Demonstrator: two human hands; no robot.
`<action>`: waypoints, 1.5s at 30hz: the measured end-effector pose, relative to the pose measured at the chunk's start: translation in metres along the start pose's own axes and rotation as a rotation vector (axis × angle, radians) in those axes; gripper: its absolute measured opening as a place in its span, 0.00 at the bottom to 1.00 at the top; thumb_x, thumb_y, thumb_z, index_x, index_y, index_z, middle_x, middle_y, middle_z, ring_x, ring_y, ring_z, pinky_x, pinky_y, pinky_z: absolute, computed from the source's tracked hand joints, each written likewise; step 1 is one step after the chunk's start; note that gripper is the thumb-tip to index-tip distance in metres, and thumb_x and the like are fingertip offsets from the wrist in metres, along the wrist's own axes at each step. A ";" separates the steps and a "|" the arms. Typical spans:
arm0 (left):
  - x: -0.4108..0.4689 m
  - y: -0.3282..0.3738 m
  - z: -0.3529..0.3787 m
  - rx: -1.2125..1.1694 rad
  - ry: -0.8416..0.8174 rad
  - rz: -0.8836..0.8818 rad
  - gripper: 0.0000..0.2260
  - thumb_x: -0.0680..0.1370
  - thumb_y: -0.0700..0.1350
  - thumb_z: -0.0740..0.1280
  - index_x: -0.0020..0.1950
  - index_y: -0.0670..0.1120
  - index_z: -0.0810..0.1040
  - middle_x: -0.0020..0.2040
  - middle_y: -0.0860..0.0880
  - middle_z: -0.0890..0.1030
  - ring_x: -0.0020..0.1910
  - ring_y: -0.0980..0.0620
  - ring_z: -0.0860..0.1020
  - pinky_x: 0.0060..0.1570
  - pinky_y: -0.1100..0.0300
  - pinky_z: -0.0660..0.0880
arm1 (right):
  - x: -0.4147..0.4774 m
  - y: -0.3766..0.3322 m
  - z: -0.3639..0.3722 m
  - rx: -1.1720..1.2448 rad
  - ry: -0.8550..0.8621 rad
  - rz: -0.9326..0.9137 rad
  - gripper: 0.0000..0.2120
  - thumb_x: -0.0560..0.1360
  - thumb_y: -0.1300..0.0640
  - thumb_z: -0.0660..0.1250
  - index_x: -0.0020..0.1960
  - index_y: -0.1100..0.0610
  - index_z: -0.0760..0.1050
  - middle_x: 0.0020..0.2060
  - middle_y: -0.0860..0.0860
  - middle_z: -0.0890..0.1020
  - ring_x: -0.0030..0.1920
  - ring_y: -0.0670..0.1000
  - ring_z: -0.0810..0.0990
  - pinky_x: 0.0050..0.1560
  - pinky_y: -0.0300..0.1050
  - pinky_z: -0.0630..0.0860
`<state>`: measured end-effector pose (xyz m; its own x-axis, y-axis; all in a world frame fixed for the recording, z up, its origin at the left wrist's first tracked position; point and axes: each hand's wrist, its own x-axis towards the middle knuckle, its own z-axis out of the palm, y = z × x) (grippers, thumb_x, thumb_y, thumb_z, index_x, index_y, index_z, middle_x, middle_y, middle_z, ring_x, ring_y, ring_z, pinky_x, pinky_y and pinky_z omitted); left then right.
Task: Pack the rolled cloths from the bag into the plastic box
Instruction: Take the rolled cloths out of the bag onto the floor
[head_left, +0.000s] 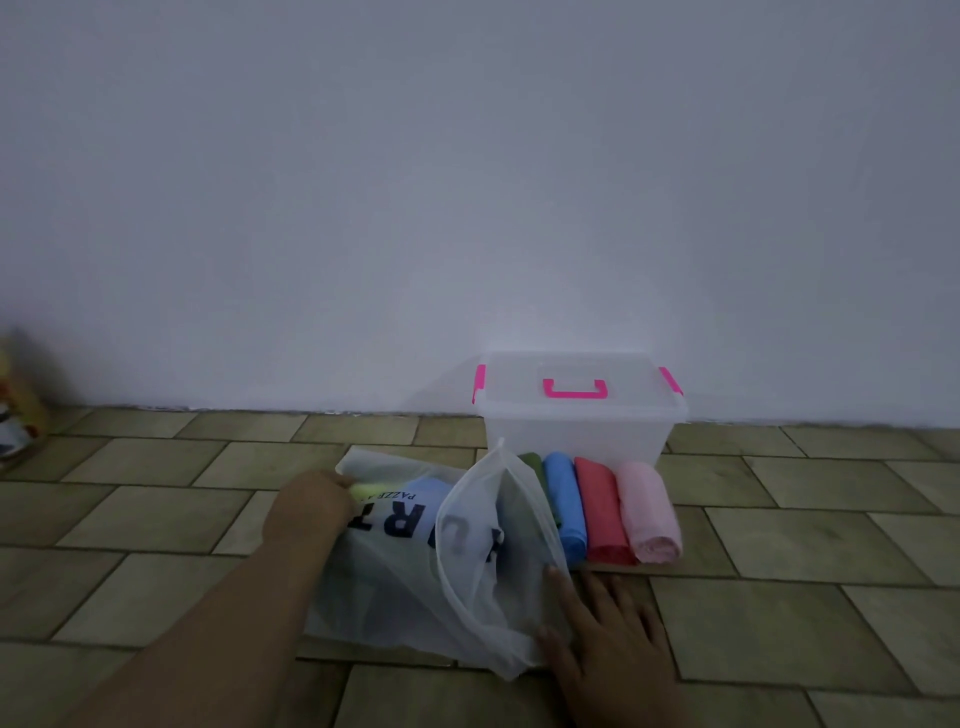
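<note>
Head view: bag (405, 587) printed "PAZZE", "RT", inverted; left hand (311, 506) grips rim, right hand (608, 639) lies flat on bag.

One head-worn wide-angle view is aimed forward and down at the floor (779, 519); left hand (311, 506) and right hand (608, 639) are caught close below, wall (467, 182) above.

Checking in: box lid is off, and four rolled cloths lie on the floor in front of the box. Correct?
One thing is wrong: the lid is on the plastic box, not off, as the head view shows. The green cloth, blue cloth, red cloth and pink cloth do lie rolled on the floor in front of it.
</note>
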<state>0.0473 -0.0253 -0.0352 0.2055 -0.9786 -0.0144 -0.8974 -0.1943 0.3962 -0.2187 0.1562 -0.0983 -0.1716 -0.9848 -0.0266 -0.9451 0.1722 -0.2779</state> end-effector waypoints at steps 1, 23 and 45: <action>-0.004 -0.001 -0.001 -0.026 0.048 -0.004 0.17 0.79 0.42 0.57 0.64 0.49 0.77 0.58 0.45 0.79 0.52 0.46 0.77 0.49 0.55 0.73 | 0.000 0.000 -0.001 0.012 0.002 0.002 0.30 0.72 0.28 0.39 0.69 0.32 0.29 0.77 0.44 0.48 0.77 0.50 0.46 0.73 0.55 0.44; -0.031 0.037 -0.079 -0.088 0.372 0.226 0.17 0.76 0.37 0.58 0.60 0.47 0.79 0.57 0.45 0.80 0.53 0.45 0.77 0.52 0.51 0.75 | -0.013 0.009 -0.009 0.280 0.135 0.055 0.27 0.69 0.42 0.63 0.68 0.38 0.65 0.64 0.36 0.72 0.66 0.38 0.68 0.73 0.47 0.47; -0.071 0.054 -0.005 -0.141 -0.130 0.402 0.26 0.77 0.61 0.56 0.75 0.59 0.58 0.64 0.53 0.76 0.60 0.51 0.73 0.59 0.52 0.70 | -0.007 0.009 -0.009 0.549 0.362 0.067 0.20 0.67 0.58 0.74 0.58 0.49 0.78 0.49 0.45 0.81 0.50 0.46 0.78 0.66 0.51 0.68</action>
<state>-0.0142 0.0336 -0.0082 -0.2077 -0.9767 0.0544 -0.8323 0.2057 0.5147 -0.2280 0.1652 -0.0921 -0.3984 -0.8861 0.2370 -0.6664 0.1020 -0.7386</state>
